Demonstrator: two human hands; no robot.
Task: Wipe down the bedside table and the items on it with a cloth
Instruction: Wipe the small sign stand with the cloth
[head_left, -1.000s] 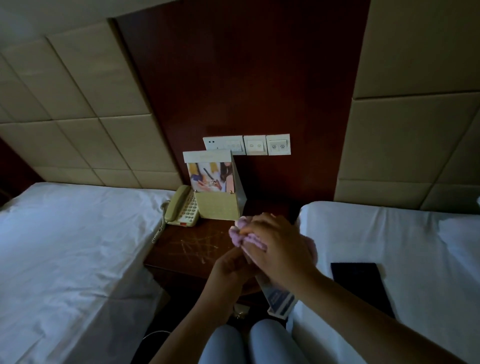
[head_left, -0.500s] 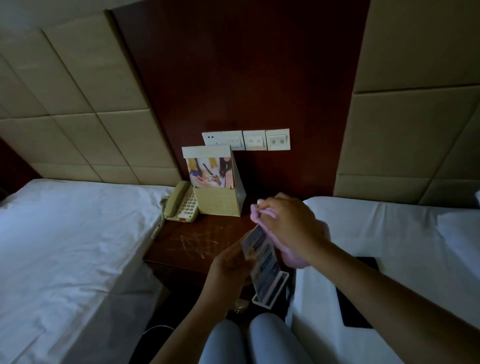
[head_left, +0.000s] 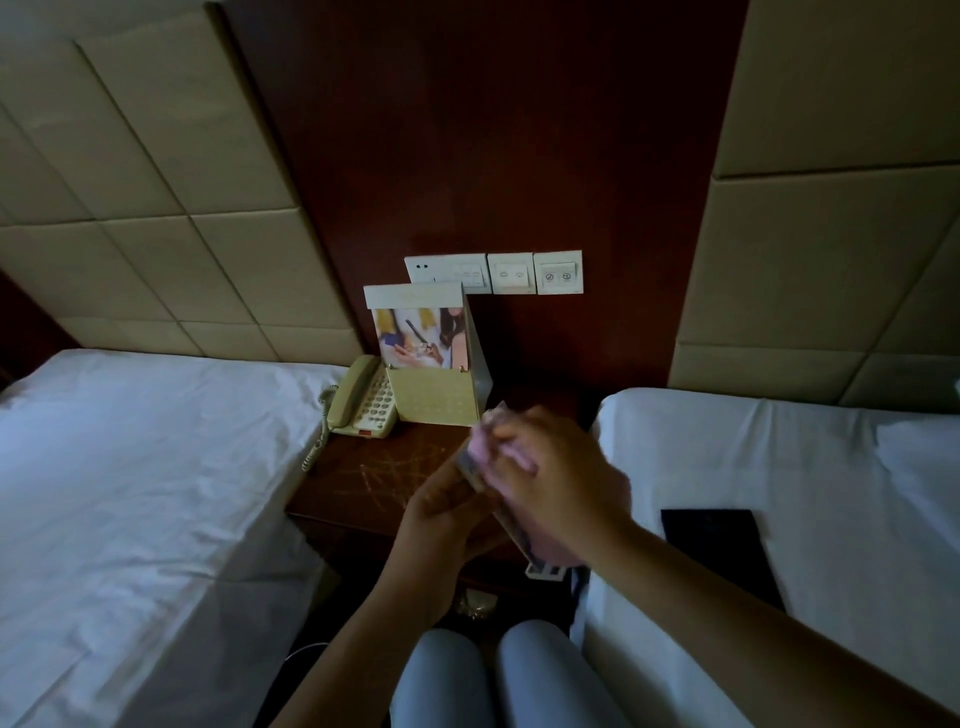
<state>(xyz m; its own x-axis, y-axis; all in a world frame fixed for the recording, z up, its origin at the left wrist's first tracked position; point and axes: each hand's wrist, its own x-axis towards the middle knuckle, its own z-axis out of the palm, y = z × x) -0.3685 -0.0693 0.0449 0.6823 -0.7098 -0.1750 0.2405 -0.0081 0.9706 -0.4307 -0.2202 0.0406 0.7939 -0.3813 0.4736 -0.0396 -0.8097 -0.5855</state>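
Note:
The dark wooden bedside table (head_left: 363, 483) stands between two beds, its top scratched. At its back sit a beige telephone (head_left: 363, 397) and a cream display box (head_left: 431, 358) with a colourful picture card. Above the table's front right, my left hand (head_left: 441, 525) holds a printed card stand (head_left: 506, 514) tilted on edge, its white base (head_left: 545, 570) pointing down. My right hand (head_left: 556, 478) presses a pink cloth (head_left: 491, 444) against the stand's upper part and hides much of it.
White beds flank the table at left (head_left: 145, 493) and right (head_left: 831, 493). A black flat object (head_left: 722, 551) lies on the right bed. Wall switches (head_left: 511, 273) sit on the dark panel above the box. My knees (head_left: 493, 680) are in front of the table.
The cloth in my right hand has slid up along the card stand towards its top. The stand has turned more edge-on in my left hand, so its printed face is now mostly hidden.

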